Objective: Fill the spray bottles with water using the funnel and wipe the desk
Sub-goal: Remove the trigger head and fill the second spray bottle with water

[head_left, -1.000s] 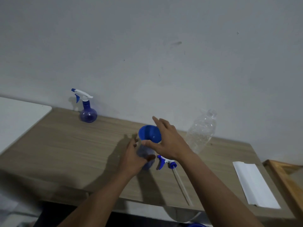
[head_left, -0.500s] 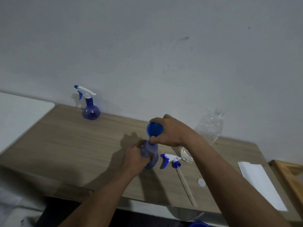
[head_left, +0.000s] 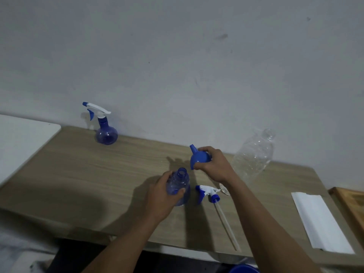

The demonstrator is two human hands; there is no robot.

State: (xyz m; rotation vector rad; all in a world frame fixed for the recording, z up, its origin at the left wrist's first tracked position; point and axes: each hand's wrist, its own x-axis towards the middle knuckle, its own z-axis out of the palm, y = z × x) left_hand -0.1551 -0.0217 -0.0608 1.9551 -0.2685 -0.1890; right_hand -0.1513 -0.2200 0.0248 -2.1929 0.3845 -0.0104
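Note:
My left hand point(head_left: 160, 196) grips an open blue spray bottle point(head_left: 180, 187) that stands on the wooden desk point(head_left: 82, 174); its neck has no cap. My right hand point(head_left: 213, 164) holds the blue funnel point(head_left: 198, 158) in the air just above and right of the bottle, spout tilted up to the left. The bottle's white and blue trigger head point(head_left: 207, 193) with its long dip tube lies on the desk to the right. A second blue spray bottle point(head_left: 105, 131), with its trigger head on, stands at the back left by the wall.
A clear plastic water bottle point(head_left: 254, 154) stands behind my right arm near the wall. A folded white cloth point(head_left: 319, 219) lies at the desk's right end beside a wooden frame point(head_left: 350, 203). A white table point(head_left: 21, 140) adjoins the desk on the left. A blue rim point(head_left: 244, 269) shows below the desk's front edge.
My right hand has lifted the funnel out of the bottle's neck and tipped it sideways, up and to the right. My left hand kept its hold on the bottle.

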